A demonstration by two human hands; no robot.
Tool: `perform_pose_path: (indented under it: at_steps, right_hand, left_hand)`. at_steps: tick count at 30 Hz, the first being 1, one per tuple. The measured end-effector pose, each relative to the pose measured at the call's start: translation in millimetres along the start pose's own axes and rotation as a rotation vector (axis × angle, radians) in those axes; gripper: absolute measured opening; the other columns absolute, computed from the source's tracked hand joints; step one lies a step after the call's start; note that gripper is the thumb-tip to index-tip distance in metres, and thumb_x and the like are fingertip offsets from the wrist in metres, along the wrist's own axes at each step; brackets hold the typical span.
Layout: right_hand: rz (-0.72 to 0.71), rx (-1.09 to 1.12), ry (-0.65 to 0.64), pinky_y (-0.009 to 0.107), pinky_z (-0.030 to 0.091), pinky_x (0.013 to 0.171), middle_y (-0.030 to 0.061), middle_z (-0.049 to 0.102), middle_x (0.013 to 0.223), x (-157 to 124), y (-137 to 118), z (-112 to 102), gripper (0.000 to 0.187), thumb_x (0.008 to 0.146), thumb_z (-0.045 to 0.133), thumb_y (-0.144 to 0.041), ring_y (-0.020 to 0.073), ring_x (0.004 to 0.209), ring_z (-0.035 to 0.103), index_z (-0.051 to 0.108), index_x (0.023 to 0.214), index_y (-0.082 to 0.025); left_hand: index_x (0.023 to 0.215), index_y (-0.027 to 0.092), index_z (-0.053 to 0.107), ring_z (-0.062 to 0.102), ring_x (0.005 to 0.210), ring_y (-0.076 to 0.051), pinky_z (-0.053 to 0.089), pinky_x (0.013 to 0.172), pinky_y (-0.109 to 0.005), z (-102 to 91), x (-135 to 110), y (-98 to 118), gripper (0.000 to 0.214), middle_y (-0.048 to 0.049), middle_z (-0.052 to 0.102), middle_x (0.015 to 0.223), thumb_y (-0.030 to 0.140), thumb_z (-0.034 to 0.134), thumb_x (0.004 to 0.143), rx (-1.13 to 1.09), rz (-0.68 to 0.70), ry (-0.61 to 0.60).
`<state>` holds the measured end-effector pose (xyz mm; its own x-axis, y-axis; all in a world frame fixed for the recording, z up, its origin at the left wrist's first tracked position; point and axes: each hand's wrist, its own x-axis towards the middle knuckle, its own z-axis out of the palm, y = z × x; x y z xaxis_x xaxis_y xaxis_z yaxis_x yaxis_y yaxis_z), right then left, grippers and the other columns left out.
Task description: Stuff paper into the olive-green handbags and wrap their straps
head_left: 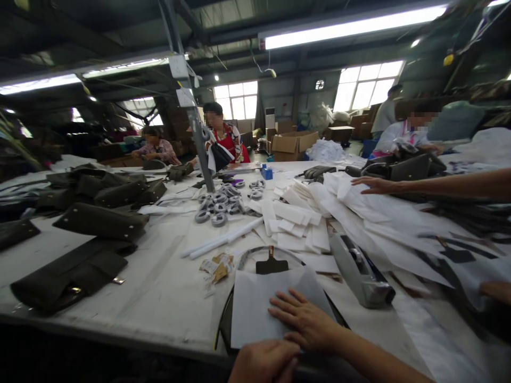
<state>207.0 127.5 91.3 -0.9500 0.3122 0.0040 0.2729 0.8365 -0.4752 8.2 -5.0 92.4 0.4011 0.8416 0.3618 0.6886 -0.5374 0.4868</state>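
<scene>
A white sheet [255, 303] lies over a dark handbag [225, 319] at the table's front edge. My right hand [307, 322] rests flat on the sheet with its fingers spread. Just below the sheet's lower edge, my left hand [265, 361] is closed, its fingers curled; what they grip is hidden. Beyond the sheet, a dark tab [271, 265] with a copper-coloured end lies inside the bag's curved handle [243, 258]. A grey tape dispenser [359, 274] stands to the right of the bag.
White foam strips [299, 218] and thin sheets [371, 223] are piled behind and to the right. Grey rolls [219, 205] cluster near a metal post [202, 143]. Dark bags [80, 266] lie left. A co-worker's arm [431, 186] reaches in from the right; other people work beyond.
</scene>
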Motion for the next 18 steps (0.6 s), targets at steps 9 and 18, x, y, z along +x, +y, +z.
perform_pose_path:
  at_steps: [9,18]
  right_hand:
    - [0.033,0.030,0.125,0.052,0.018,0.121,0.0149,0.042,0.152,-3,4,10,0.069,0.094,0.053,-0.051,0.0267,0.143,0.034,0.034,0.151,-0.019]
    - [0.022,0.020,0.210,0.048,0.024,0.119,0.0125,0.052,0.143,-6,6,14,0.039,0.092,0.059,-0.039,0.0239,0.138,0.043,0.058,0.126,-0.020]
  left_hand:
    - [0.146,0.016,0.039,0.053,0.130,-0.024,0.044,0.110,-0.044,6.6,10,-56,0.057,-0.0123,0.054,0.143,0.039,0.052,0.095,0.362,-0.105,-0.055]
    - [0.146,0.021,0.040,0.047,0.135,-0.021,0.039,0.114,-0.042,5.8,8,-54,0.054,-0.0075,0.050,0.147,0.040,0.050,0.096,0.294,-0.156,-0.083]
